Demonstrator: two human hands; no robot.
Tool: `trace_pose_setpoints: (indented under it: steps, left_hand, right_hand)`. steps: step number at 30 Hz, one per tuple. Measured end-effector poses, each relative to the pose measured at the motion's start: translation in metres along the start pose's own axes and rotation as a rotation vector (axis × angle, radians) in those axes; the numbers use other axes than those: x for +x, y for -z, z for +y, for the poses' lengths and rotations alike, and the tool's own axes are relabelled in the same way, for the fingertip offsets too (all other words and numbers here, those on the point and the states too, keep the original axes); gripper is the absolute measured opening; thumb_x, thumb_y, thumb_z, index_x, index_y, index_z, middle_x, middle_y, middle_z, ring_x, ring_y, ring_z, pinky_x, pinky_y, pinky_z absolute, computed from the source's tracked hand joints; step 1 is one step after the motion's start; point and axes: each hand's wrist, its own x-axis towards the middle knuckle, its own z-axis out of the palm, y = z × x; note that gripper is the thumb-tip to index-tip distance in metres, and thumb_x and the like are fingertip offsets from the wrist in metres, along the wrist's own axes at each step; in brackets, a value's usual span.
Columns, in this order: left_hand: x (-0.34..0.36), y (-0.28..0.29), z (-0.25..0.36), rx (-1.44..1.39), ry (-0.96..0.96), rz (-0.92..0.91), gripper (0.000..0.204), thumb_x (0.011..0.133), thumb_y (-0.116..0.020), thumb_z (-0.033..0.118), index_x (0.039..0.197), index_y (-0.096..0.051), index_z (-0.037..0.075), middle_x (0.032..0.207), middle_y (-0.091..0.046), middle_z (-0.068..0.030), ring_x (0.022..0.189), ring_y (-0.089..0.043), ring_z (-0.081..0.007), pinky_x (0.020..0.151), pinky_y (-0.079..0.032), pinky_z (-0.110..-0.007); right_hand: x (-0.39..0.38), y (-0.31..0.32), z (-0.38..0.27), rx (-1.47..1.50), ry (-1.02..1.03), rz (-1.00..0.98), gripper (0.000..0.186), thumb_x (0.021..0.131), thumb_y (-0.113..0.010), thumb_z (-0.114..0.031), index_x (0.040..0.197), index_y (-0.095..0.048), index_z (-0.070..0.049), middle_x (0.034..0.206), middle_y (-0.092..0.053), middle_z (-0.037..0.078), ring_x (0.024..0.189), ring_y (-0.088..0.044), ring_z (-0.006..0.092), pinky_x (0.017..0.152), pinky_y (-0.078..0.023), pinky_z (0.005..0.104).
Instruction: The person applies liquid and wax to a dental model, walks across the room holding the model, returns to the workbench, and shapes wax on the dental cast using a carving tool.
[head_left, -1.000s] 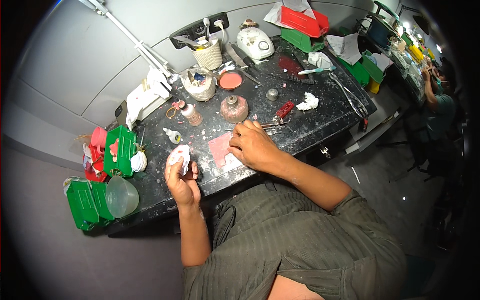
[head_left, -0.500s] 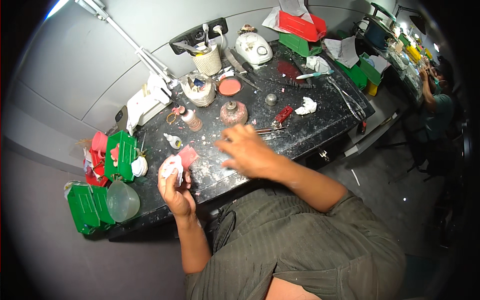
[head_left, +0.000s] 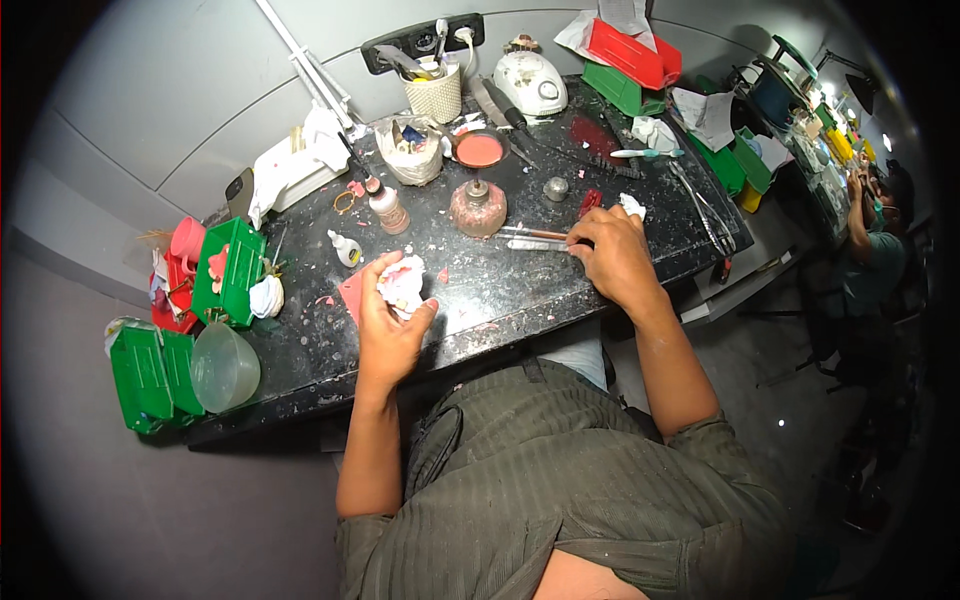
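**Work status: white cast (head_left: 404,284) raised in my left hand (head_left: 390,325), right hand (head_left: 617,257) at the brown tool (head_left: 540,233)**

1. Left grip. My thumb and fingers are closed around the white cast, its pink-marked face turned upward. The pink sheet (head_left: 351,289) projects to the left of my fingers; how it is retained is hidden.
2. Progress, as judged. Done: cast and sheet are together at the left grip, above the bench (head_left: 545,290). Left undone: the visible part of the sheet is flat and unshaped, a separate piece from the cast.
3. Right grip. My fingertips are narrowed at the right end of the brown tool. I cannot tell whether they have closed on it.
4. Surroundings. Left of my left grip stand a green bin (head_left: 243,262) and a clear bowl (head_left: 225,368). Just beyond that grip is a small white bottle (head_left: 345,249). Pink scraps (head_left: 442,275) lie between my hands.
5. Obstructions. A pink-stained glass burner (head_left: 478,210) stands just beyond the brown tool's left end. A red tool (head_left: 590,203) sits directly behind my right fingers, and crumpled tissue (head_left: 632,206) is partly hidden behind that hand; both crowd the far side of this grip.
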Motion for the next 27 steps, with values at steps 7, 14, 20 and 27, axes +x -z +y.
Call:
trace_pose_setpoints:
  steps: [7,14,20,27]
  left_hand:
    - [-0.002,-0.001,-0.007,0.236,-0.056,-0.029,0.063,0.080,-0.069,-0.010,0.137,-0.045,0.001,0.119,-0.055,-0.0081,0.106,-0.055,-0.0142,0.093,-0.046,-0.028]
    - [-0.005,0.006,-0.005,0.099,-0.062,0.082,0.057,0.083,-0.073,-0.009,0.134,-0.050,0.001,0.111,-0.058,-0.0049,0.096,-0.056,-0.0089,0.086,-0.049,-0.023]
    - [-0.009,0.008,0.006,0.028,-0.028,0.082,0.056,0.082,-0.073,-0.011,0.133,-0.051,-0.001,0.112,-0.059,-0.0057,0.097,-0.057,-0.0090,0.085,-0.049,-0.023]
    - [-0.010,0.002,-0.004,0.073,-0.007,0.093,0.054,0.081,-0.070,-0.012,0.131,-0.052,-0.001,0.113,-0.062,-0.0087,0.102,-0.060,-0.0126,0.090,-0.050,-0.026]
  right_hand:
    - [0.000,-0.021,-0.022,0.099,0.058,0.145,0.015,0.084,-0.074,-0.019,0.095,-0.074,-0.009,0.098,-0.065,0.008,0.104,-0.055,0.0268,0.091,-0.039,0.0409]
    - [0.010,-0.046,-0.088,0.350,0.463,-0.104,0.033,0.085,-0.075,-0.032,0.108,-0.071,-0.007,0.111,-0.061,0.010,0.109,-0.052,0.0288,0.096,-0.039,0.0409]
    - [0.016,-0.055,-0.103,0.374,0.498,-0.011,0.046,0.084,-0.075,-0.038,0.117,-0.067,-0.007,0.118,-0.058,0.012,0.114,-0.049,0.0312,0.100,-0.038,0.0427]
    - [0.013,-0.010,-0.033,0.307,0.271,0.150,0.023,0.078,-0.081,-0.025,0.079,-0.064,-0.009,0.103,-0.062,0.009,0.100,-0.056,0.0300,0.093,-0.041,0.0433]
